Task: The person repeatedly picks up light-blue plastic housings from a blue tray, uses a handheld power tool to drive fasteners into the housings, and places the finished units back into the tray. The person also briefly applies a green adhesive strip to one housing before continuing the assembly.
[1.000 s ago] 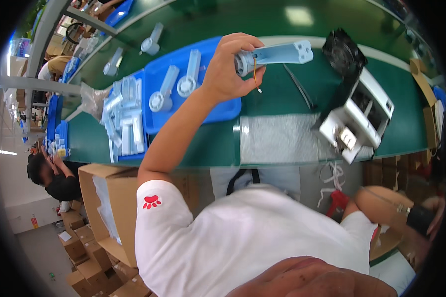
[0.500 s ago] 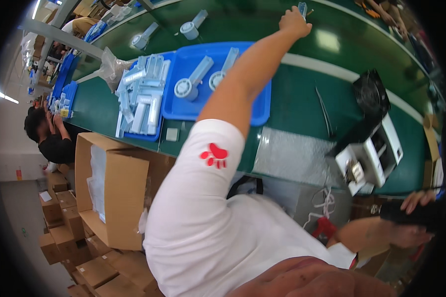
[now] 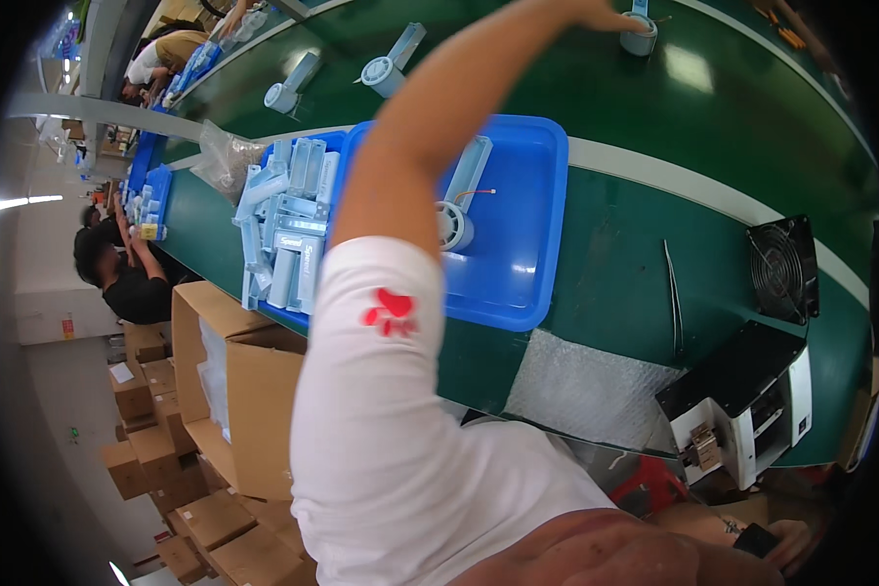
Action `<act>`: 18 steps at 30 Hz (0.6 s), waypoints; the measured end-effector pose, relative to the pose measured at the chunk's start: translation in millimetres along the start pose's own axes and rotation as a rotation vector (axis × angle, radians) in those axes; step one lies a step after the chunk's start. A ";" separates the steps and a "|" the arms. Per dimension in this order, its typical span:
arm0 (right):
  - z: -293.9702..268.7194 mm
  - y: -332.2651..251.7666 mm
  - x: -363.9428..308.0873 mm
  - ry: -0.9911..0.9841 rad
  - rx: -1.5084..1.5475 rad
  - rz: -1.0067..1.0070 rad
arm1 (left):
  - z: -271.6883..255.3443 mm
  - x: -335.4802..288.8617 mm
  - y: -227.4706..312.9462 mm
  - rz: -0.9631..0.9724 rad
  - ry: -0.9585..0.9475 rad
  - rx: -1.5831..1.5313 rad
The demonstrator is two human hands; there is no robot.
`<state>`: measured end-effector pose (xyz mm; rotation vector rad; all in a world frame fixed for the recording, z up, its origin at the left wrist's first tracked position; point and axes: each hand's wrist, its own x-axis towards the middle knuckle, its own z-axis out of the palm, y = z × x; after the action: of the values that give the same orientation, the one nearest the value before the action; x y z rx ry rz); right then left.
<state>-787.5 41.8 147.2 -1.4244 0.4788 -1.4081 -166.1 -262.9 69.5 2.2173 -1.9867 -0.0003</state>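
Note:
My left hand [image 3: 601, 14] is at the top edge, partly cut off, with a finger stretched toward a light blue handheld fan [image 3: 639, 41] on the green belt. Whether that finger touches the fan is unclear. My left arm passes over a blue tray [image 3: 547, 225], where another light blue fan [image 3: 456, 225] lies with a thin wire at its handle. My right hand [image 3: 793, 545] is low at the right rim, dim and partly hidden, next to a small black object [image 3: 755, 540]; its grip does not show clearly.
Light blue housings [image 3: 288, 225] fill a tray at left. More fans [image 3: 384, 73] lie on the belt [image 3: 537, 88]. Bubble wrap [image 3: 591, 386], tweezers [image 3: 672, 293], a black cooling fan [image 3: 783, 269] and a black-and-white machine [image 3: 742, 391] are at right. Cardboard boxes [image 3: 264, 410] stand lower left; a co-worker [image 3: 132, 278] sits beyond.
My left hand has come off the fan on the belt and sits to its left. My right hand has dropped lower. The whole view has shifted.

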 end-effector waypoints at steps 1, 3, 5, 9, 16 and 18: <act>-1.3 0.7 -0.9 0.002 0.021 -0.011 | -33.2 -41.7 -30.5 -0.075 -0.058 0.051; -1.7 2.6 -1.5 -0.007 0.063 -0.031 | -61.9 -111.5 -98.5 -0.326 -0.078 0.272; 1.0 1.6 -3.8 -0.011 0.083 -0.042 | -31.8 -155.9 -163.2 -0.501 0.038 0.538; 12.5 -1.0 -2.1 -0.063 0.140 -0.045 | 18.4 -163.0 -268.4 -0.579 -0.187 0.279; 55.2 3.4 6.7 -0.149 0.243 -0.084 | -9.5 -202.6 -264.6 -0.210 0.220 -0.024; 93.7 10.8 22.4 -0.136 0.193 -0.215 | -39.5 -228.8 -207.3 -0.137 0.323 -0.186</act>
<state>-693.9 54.1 169.4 -1.4331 0.1015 -1.4718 16.5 -11.0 58.2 2.0775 -1.5969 0.1405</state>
